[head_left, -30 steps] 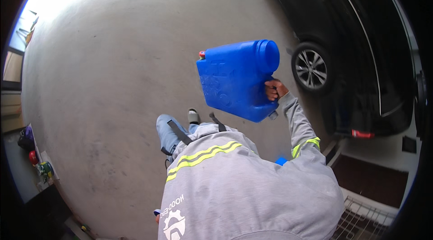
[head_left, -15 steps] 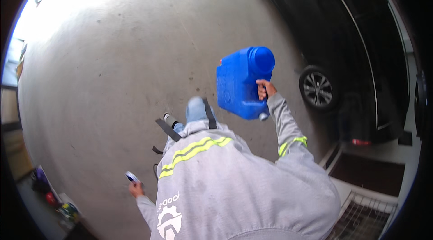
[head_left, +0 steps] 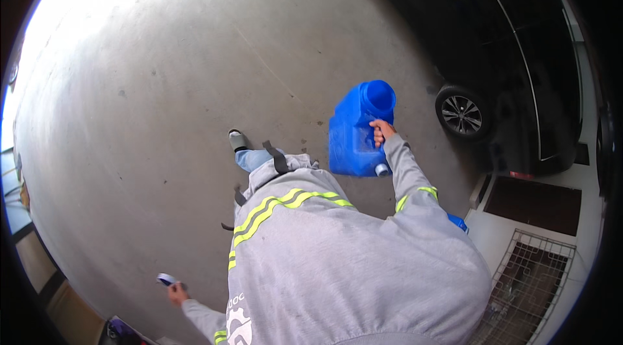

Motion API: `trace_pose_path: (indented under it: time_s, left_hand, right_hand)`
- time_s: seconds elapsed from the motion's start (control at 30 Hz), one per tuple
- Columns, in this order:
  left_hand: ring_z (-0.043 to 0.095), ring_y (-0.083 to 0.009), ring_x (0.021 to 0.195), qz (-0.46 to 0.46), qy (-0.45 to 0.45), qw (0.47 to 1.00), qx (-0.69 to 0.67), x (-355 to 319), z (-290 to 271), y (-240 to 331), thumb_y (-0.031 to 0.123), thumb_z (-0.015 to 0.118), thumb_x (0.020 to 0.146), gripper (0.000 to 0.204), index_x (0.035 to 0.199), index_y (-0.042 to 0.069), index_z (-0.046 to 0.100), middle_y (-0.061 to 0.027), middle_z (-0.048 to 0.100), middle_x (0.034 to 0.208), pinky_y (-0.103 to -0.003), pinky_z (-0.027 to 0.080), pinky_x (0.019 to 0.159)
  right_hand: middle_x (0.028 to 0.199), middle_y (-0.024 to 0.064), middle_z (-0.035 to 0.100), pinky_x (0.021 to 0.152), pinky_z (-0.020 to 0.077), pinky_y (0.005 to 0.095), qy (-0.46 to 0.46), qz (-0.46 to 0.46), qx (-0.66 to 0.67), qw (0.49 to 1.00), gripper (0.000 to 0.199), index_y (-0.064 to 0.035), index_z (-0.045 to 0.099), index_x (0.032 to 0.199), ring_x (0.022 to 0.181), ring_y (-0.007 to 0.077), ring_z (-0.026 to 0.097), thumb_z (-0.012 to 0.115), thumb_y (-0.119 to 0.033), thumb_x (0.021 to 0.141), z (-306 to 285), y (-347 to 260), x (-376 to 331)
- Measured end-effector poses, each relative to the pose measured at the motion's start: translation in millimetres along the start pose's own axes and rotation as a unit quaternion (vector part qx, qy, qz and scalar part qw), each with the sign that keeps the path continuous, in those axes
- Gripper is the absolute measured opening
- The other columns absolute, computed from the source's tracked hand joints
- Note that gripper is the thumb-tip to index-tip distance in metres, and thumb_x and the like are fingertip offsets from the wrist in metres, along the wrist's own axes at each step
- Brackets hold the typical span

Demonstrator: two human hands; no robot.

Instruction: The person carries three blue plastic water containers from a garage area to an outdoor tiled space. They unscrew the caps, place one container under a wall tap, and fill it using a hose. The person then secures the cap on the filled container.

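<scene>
My right hand [head_left: 383, 132] is closed round the handle of a blue plastic water jug [head_left: 347, 140], which hangs off the ground ahead of me. Its wide round mouth is at the far end, and a small pale spout cap [head_left: 381, 170] is at the near end. Out to the left, my left hand [head_left: 176, 294] grips a small white and dark-blue object [head_left: 166, 279]. That object is too small for me to tell its kind.
Grey concrete floor [head_left: 188, 85] stretches ahead. A dark vehicle with a spoked wheel [head_left: 462, 114] stands along the right. Nearer on the right are a brown mat [head_left: 533, 203], a wire rack [head_left: 529, 280] and another blue item [head_left: 458, 221], partly behind my sleeve. Dark purple items [head_left: 123, 331] lie lower left.
I have walked forward, one slippered foot now showing ahead. The jug has tilted slightly, its mouth more visible. My left hand has swung further out to the left and down.
</scene>
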State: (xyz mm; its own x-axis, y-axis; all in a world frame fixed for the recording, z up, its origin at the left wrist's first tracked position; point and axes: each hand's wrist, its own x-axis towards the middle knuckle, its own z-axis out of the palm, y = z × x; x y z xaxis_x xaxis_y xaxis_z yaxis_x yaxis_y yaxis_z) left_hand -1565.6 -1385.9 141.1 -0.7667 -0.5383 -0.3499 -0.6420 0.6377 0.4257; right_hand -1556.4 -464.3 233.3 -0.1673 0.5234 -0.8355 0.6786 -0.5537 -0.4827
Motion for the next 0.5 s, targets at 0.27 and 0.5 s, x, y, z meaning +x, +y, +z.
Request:
trace_pose_path:
  time_s: [0.27, 0.5]
  left_hand:
    - [0.067, -0.0227, 0.082, -0.099, -0.214, 0.961, 0.147, 24, 57, 77, 0.020, 0.084, 0.071, 0.025, 0.086, 0.003, 0.072, -0.0123, 0.071, 0.086, -0.037, 0.053, 0.076]
    - [0.068, -0.0241, 0.082, -0.096, -0.125, 0.965, 0.207, 296, 49, 243, 0.022, 0.084, 0.068, 0.026, 0.084, 0.003, 0.074, -0.0114, 0.072, 0.088, -0.038, 0.054, 0.076]
  right_hand:
    - [0.049, -0.0027, 0.035, 0.040, 0.0313, 0.0318, -0.047, -0.050, 0.020, 0.997, 0.032, -0.0172, 0.040, 0.066, 0.038, 0.0122, 0.034, 0.066, -0.023, 0.086, 160, -173, -1]
    - [0.048, 0.0018, 0.042, 0.037, 0.0398, 0.0373, -0.008, -0.132, 0.071, 0.989, 0.032, -0.0132, 0.044, 0.062, 0.036, 0.0168, 0.042, 0.068, -0.023, 0.082, 364, -264, 60]
